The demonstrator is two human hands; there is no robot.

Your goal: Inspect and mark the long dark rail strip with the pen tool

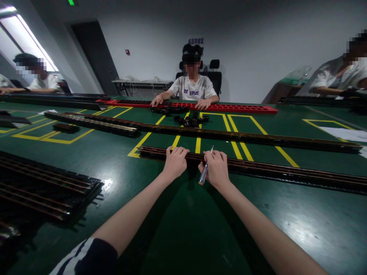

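A long black rail with copper-coloured strips (258,169) lies across the green table in front of me. Toward its left end, my left hand (174,162) is closed over it, fingers bent across the far side. My right hand (217,166) rests on the same rail a little to the right. Between its thumb and fingers is a slim screwdriver with a clear handle (203,175), tilted, its thin metal tip pointing up and away. The rail's part under my fingers is hidden.
Behind it lies another long dark rail (249,136), with a bundle of strips (109,124) at left. Black stacked rails (43,183) fill the near left. Across the table, a person's hands touch a red slotted frame (241,108), near black parts (190,120). Yellow tape (283,156) marks the tabletop.
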